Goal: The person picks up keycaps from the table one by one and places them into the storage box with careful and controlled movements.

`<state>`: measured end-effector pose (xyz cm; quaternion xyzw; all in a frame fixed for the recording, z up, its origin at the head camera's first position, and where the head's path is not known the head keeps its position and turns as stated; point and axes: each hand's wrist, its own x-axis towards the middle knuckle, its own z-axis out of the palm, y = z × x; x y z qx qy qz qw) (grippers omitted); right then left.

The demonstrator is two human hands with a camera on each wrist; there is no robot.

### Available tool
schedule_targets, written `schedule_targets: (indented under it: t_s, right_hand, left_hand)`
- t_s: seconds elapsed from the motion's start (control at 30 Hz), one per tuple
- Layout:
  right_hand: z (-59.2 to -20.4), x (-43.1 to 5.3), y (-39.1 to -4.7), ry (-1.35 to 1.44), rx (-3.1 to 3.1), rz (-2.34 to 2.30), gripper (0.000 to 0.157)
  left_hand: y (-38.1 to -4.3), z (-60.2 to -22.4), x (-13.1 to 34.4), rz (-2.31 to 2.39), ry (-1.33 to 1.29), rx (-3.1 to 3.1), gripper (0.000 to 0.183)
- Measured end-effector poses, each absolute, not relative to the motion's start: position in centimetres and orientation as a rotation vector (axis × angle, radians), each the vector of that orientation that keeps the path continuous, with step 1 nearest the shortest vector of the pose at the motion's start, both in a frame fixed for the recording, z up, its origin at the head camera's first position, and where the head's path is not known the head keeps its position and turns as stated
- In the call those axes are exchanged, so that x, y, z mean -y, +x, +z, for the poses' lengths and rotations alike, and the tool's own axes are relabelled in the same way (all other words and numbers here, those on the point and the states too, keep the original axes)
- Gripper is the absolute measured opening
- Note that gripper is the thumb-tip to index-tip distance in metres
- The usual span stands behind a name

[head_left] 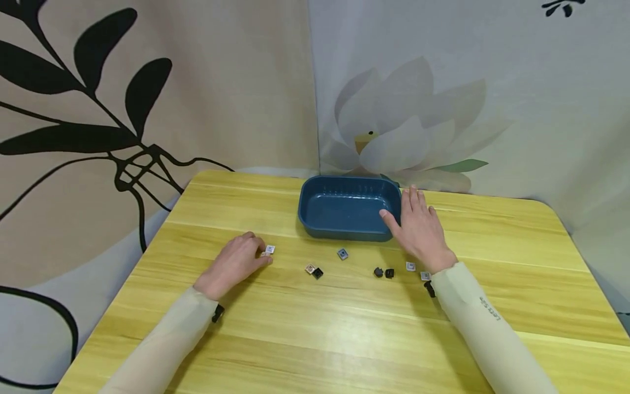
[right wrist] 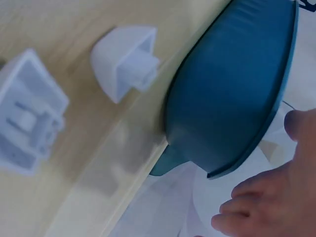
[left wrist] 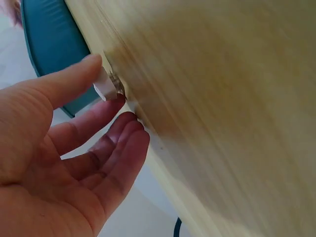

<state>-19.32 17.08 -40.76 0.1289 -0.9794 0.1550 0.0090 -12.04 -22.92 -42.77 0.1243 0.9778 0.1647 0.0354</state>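
Note:
At the left of the table, my left hand (head_left: 235,259) pinches a small white keycap (left wrist: 105,87) between thumb and index finger, just above the wood. A second small piece lies close under it, too blurred in the left wrist view to tell its kind. My right hand (head_left: 421,232) lies at the right end of a blue rectangular tray (head_left: 349,237), its fingers straight and the thumb over the rim. The right wrist view shows two upturned white keycaps, one (right wrist: 106,64) near the tray and another (right wrist: 29,118) at the left edge.
Between the hands lie a grey keycap (head_left: 342,254), a light brown piece (head_left: 310,268) beside a black one (head_left: 318,273), and two black pieces (head_left: 378,272). Another black piece (head_left: 430,289) is by the right sleeve. A patterned curtain (head_left: 246,82) hangs behind the wooden table (head_left: 320,328).

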Motion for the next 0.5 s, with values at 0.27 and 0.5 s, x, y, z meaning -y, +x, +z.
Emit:
schedule_targets:
  t_s: [0.27, 0.5]
  right_hand:
    - [-41.3, -17.0, -19.6, 0.409, 3.152, 0.441, 0.095]
    - [-41.8, -16.9, -19.6, 0.419, 3.192, 0.427, 0.091]
  left_hand:
    - [-12.1, -42.7, 23.3, 0.570, 0.433, -3.019, 0.014]
    - [-12.3, -41.6, 23.3, 0.651, 0.454, -3.079, 0.013]
